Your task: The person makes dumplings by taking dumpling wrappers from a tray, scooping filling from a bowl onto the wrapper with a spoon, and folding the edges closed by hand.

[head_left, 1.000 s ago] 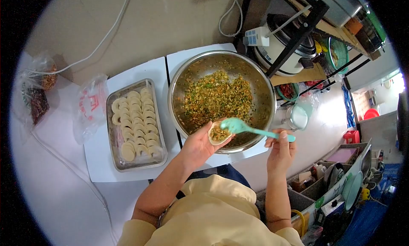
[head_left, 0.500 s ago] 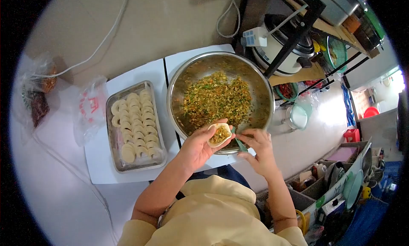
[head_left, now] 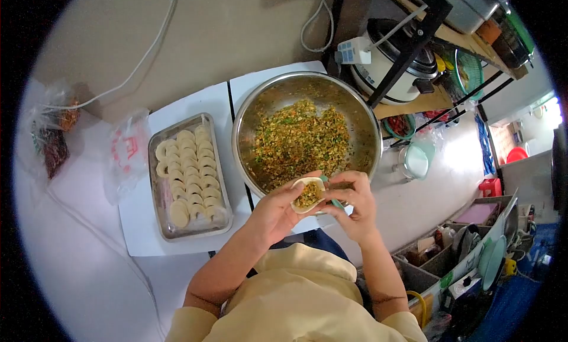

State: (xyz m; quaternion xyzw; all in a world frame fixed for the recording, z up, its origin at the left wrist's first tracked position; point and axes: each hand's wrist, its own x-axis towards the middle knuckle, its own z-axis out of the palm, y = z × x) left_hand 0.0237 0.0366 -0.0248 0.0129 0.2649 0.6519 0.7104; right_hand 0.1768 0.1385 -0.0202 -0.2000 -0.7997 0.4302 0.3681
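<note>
My left hand [head_left: 273, 214] cups a round dough wrapper [head_left: 300, 208] with a mound of chopped filling [head_left: 309, 194] in its middle, thumb over the near rim. My right hand [head_left: 358, 207] is closed around a slim green utensil [head_left: 337, 204], mostly covered by the fingers, so its exact kind is hidden. The right fingertips meet the wrapper's right edge. Just beyond both hands lies a wide steel bowl [head_left: 368, 114], partly filled with chopped vegetable filling [head_left: 302, 141]. To the left, a metal tray [head_left: 158, 215] carries rows of shaped dumplings [head_left: 190, 170] and a few flat dough rounds [head_left: 179, 213].
Bowl and tray stand on a white table [head_left: 136, 232] against the wall. A clear plastic bag [head_left: 129, 152] lies left of the tray. A rice cooker [head_left: 387, 76] sits on a shelf rack at the right, close to the bowl. Grey bins [head_left: 438, 265] stand lower right.
My right hand has moved left and up to the wrapper, its fingers now at the edge. The wrapper in my left hand has tilted and shifted slightly right.
</note>
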